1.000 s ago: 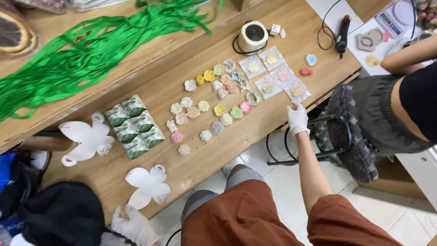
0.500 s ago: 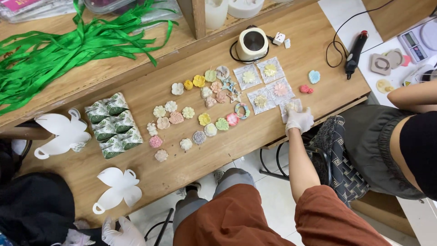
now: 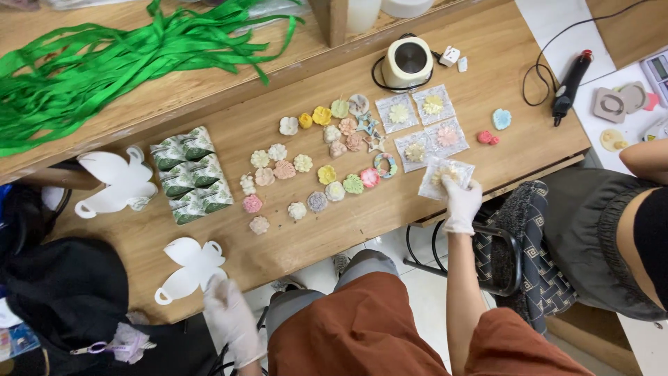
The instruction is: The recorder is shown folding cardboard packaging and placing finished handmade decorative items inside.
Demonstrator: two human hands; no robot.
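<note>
My right hand (image 3: 460,202), in a white glove, grips a clear packet with a pale flower piece (image 3: 442,175) lifted off the front edge of the wooden table (image 3: 334,230). Three more packets with flower pieces (image 3: 423,118) lie just beyond it. My left hand (image 3: 229,317), also gloved, hovers at the near edge beside a white flower-shaped paper cutout (image 3: 191,268), fingers apart, holding nothing. Several small pastel flower-shaped pieces (image 3: 313,167) lie spread over the middle of the table.
Green-patterned folded boxes (image 3: 189,174) and another white cutout (image 3: 115,184) lie at left. Green ribbons (image 3: 118,63) pile at the back. A small white pot (image 3: 409,59) and a black corded tool (image 3: 569,87) stand at right. Another person (image 3: 612,216) sits on a chair (image 3: 501,251).
My right hand closed on the nearest packet and lifted it off the table. My left hand rose toward the white cutout. The view shifted slightly.
</note>
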